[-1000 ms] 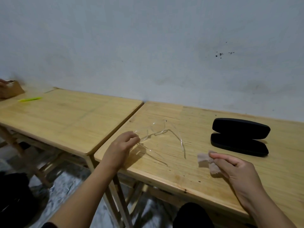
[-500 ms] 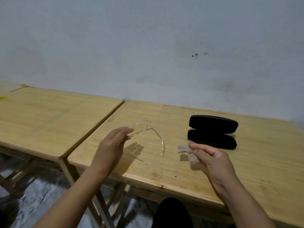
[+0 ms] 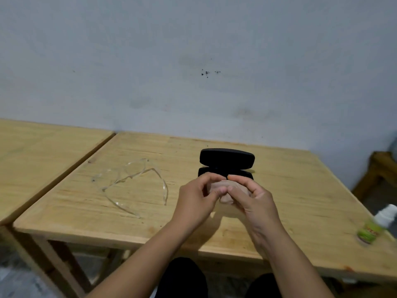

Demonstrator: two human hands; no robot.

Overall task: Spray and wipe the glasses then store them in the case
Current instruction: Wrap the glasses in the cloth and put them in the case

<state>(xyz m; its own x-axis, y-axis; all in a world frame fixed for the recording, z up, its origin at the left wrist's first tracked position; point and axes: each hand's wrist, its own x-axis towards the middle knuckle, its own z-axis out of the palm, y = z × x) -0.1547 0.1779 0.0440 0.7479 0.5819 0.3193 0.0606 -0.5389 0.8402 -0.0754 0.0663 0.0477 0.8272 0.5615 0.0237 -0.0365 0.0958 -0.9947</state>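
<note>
- The glasses [image 3: 131, 183] lie left of centre in the frame on the tabletop [image 3: 279, 190], temples unfolded and spread toward the near edge — nobody touches them, which probably leaves both hands free for the cloth.
- The cloth [image 3: 225, 195], small and pinkish-brown, sits bunched between the two hands just below centre; the left hand [image 3: 198, 195] pinches its left side with curled fingers, and the right hand [image 3: 250, 195] grips the right side, thumb on top. My guess is they are folding or gathering it into a pad for wiping.
- The case [image 3: 226, 161] stands open just behind the hands, its lid raised toward the wall — ready to receive the glasses, and apart from them.
- The spray bottle [image 3: 374, 225], white with a green label, lies blurred at the right edge of the frame, well apart from the glasses.
</note>
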